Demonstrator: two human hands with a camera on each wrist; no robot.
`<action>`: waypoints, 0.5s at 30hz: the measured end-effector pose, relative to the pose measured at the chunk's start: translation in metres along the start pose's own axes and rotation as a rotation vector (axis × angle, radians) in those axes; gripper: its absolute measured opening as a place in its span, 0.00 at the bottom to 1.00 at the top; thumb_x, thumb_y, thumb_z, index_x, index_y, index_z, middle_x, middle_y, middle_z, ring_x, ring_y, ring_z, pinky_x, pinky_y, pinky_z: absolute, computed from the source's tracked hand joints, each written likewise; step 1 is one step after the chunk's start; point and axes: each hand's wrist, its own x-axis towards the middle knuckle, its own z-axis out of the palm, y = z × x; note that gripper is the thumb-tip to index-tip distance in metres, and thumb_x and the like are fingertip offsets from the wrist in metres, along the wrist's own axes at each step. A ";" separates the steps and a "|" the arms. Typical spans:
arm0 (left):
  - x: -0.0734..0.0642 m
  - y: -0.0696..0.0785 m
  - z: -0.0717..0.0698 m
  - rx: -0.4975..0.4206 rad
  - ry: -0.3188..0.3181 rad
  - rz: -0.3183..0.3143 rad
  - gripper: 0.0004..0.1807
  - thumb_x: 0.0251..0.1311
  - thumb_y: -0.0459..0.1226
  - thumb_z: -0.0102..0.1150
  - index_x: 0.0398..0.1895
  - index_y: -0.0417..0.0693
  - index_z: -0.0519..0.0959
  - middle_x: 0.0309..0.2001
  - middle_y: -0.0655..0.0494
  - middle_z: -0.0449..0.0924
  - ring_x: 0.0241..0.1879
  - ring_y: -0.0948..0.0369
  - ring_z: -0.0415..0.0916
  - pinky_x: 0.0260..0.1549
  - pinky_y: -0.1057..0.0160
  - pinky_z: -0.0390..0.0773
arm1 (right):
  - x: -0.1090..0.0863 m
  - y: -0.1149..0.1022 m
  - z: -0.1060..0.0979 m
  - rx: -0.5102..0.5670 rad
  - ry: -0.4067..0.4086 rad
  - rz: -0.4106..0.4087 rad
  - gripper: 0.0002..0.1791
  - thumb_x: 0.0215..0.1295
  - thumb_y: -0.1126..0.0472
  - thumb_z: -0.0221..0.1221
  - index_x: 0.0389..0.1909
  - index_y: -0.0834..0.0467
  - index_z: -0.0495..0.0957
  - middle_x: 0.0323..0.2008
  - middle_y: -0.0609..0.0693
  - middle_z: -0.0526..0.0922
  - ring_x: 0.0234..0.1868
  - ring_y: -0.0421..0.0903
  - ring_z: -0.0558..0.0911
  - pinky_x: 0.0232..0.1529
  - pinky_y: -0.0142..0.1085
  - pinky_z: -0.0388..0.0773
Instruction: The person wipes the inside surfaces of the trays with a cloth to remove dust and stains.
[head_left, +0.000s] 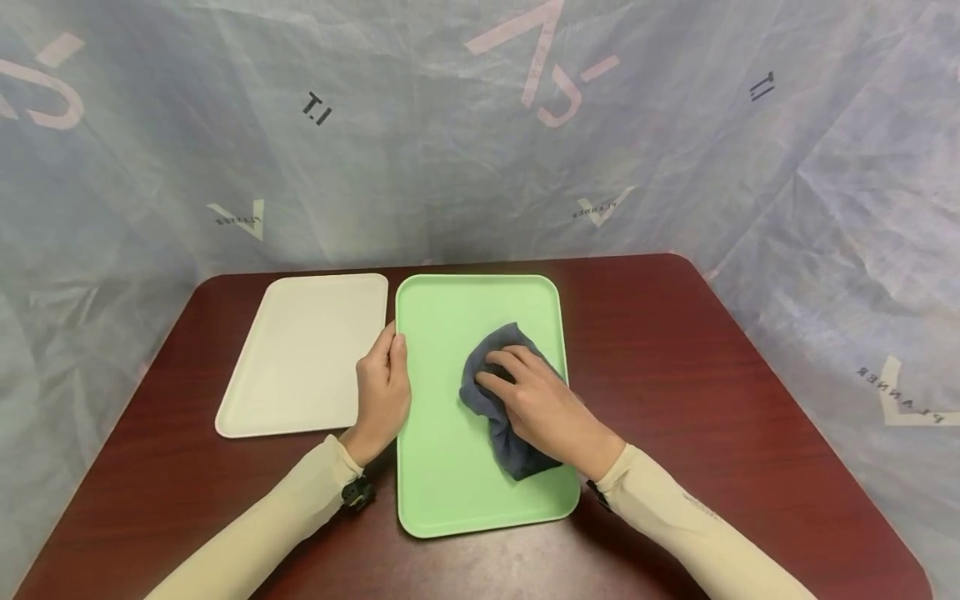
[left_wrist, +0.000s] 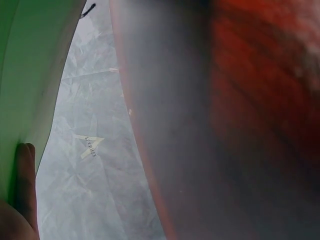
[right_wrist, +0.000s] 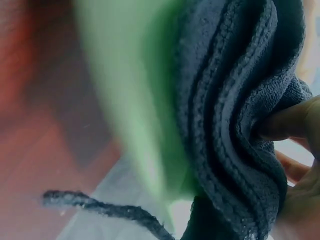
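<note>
A light green tray (head_left: 442, 492) with a raised rim lies in front of me in the head view. At its left edge my left hand (head_left: 384, 392) grips the rim, thumb along the top; the other fingers are partly hidden. One finger (left_wrist: 26, 185) shows against the tray's green side (left_wrist: 30, 75) in the left wrist view. My right hand (head_left: 543, 404) holds a bunched dark blue-grey cloth (head_left: 487, 342) against the tray's surface, right of its middle. Close up in the right wrist view, the cloth (right_wrist: 225, 115) is folded in several layers, with fingers (right_wrist: 285, 122) pressed into it.
To the left, a white tray (head_left: 307, 358) lies on the dark red-brown table (head_left: 675, 375), close to my left hand. A printed grey sheet (head_left: 450, 150) hangs behind the table and along both sides.
</note>
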 end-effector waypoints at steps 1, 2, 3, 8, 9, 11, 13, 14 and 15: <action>0.000 0.000 0.000 0.004 0.000 -0.003 0.17 0.77 0.26 0.38 0.60 0.33 0.74 0.16 0.56 0.60 0.14 0.66 0.56 0.18 0.68 0.62 | 0.004 -0.002 0.001 0.001 0.000 -0.008 0.19 0.61 0.74 0.59 0.52 0.59 0.82 0.56 0.58 0.76 0.59 0.55 0.71 0.62 0.43 0.69; 0.000 0.001 0.000 0.009 0.000 -0.006 0.17 0.77 0.27 0.38 0.60 0.35 0.75 0.16 0.56 0.60 0.14 0.66 0.56 0.18 0.68 0.62 | 0.008 -0.003 0.002 0.003 -0.001 -0.015 0.18 0.62 0.74 0.58 0.52 0.59 0.82 0.56 0.58 0.76 0.59 0.54 0.71 0.62 0.43 0.69; 0.000 0.001 0.000 0.013 0.000 -0.013 0.17 0.78 0.29 0.38 0.60 0.36 0.75 0.16 0.57 0.59 0.15 0.66 0.55 0.18 0.67 0.62 | 0.012 -0.005 0.003 0.004 -0.004 -0.021 0.18 0.62 0.74 0.58 0.52 0.59 0.82 0.56 0.58 0.76 0.59 0.54 0.71 0.63 0.43 0.69; -0.001 0.002 -0.003 0.024 -0.001 -0.026 0.19 0.79 0.32 0.38 0.63 0.43 0.75 0.19 0.56 0.63 0.17 0.65 0.58 0.21 0.67 0.63 | 0.028 -0.012 0.007 0.010 -0.021 -0.057 0.18 0.63 0.73 0.57 0.53 0.59 0.82 0.57 0.57 0.77 0.59 0.53 0.72 0.63 0.41 0.68; 0.000 0.002 -0.004 0.024 0.000 -0.031 0.19 0.79 0.31 0.37 0.63 0.41 0.75 0.19 0.54 0.65 0.18 0.63 0.60 0.22 0.67 0.64 | 0.030 -0.014 0.007 0.008 -0.023 -0.066 0.18 0.63 0.73 0.57 0.52 0.59 0.82 0.56 0.57 0.77 0.59 0.53 0.72 0.63 0.41 0.68; 0.002 0.014 -0.005 0.020 -0.001 -0.033 0.19 0.78 0.29 0.37 0.62 0.36 0.74 0.21 0.49 0.69 0.20 0.60 0.65 0.26 0.68 0.67 | 0.036 -0.016 0.008 0.008 -0.021 -0.083 0.18 0.62 0.73 0.58 0.52 0.59 0.82 0.56 0.57 0.78 0.59 0.53 0.72 0.64 0.40 0.67; 0.004 0.025 -0.006 0.011 0.001 -0.035 0.18 0.77 0.26 0.37 0.61 0.30 0.73 0.23 0.44 0.70 0.22 0.57 0.68 0.28 0.68 0.68 | 0.041 -0.019 0.009 0.002 -0.014 -0.105 0.18 0.60 0.73 0.60 0.51 0.59 0.83 0.55 0.56 0.78 0.59 0.53 0.73 0.65 0.40 0.66; 0.005 0.031 -0.007 0.003 0.002 -0.038 0.18 0.76 0.25 0.37 0.60 0.27 0.73 0.25 0.41 0.72 0.24 0.55 0.71 0.30 0.68 0.70 | 0.043 -0.021 0.010 -0.003 -0.012 -0.117 0.18 0.60 0.73 0.60 0.51 0.59 0.83 0.55 0.56 0.79 0.59 0.52 0.73 0.65 0.40 0.65; 0.006 0.037 -0.007 -0.003 0.002 -0.043 0.18 0.75 0.24 0.37 0.59 0.24 0.73 0.26 0.39 0.74 0.26 0.53 0.72 0.32 0.68 0.71 | 0.046 -0.022 0.011 -0.011 -0.011 -0.130 0.17 0.60 0.72 0.61 0.50 0.58 0.83 0.55 0.56 0.79 0.59 0.52 0.73 0.65 0.40 0.65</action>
